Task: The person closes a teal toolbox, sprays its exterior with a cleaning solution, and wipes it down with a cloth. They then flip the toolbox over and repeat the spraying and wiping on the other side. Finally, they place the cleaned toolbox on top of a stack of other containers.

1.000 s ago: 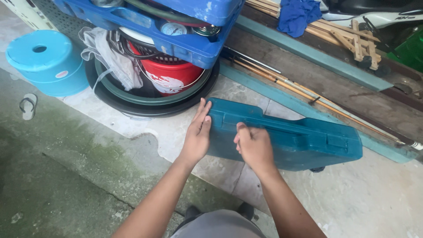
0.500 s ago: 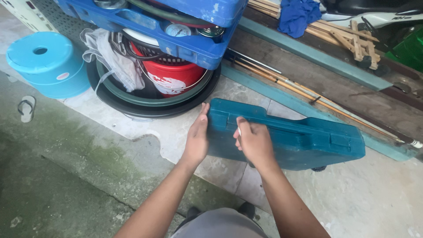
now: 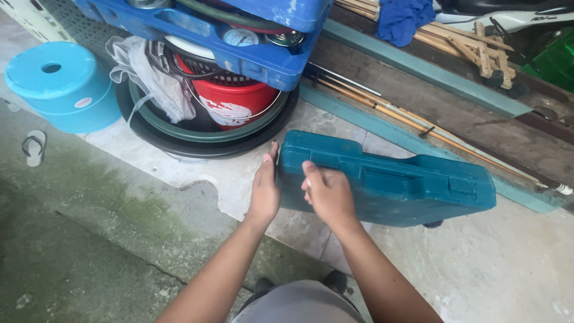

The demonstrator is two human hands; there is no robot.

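A teal plastic tool case (image 3: 406, 182) lies closed on the concrete floor in front of me, its long side running left to right. My left hand (image 3: 265, 188) rests flat against the case's left end, fingers together and pointing away from me. My right hand (image 3: 327, 192) sits on the case's near-left top with the fingers curled down onto the lid edge. Neither hand lifts the case off the ground.
Behind the case stands a black round tub (image 3: 203, 140) holding a red bucket (image 3: 236, 104) and white cloth, under a blue plastic crate (image 3: 239, 57). A light-blue stool (image 3: 63, 87) is at left, a sandal (image 3: 33, 146) beside it. Bamboo sticks (image 3: 418, 122) and wooden boards lie at right.
Both hands have kept to the case's left end; the right hand has curled its fingers more onto the lid. The view has shifted slightly.
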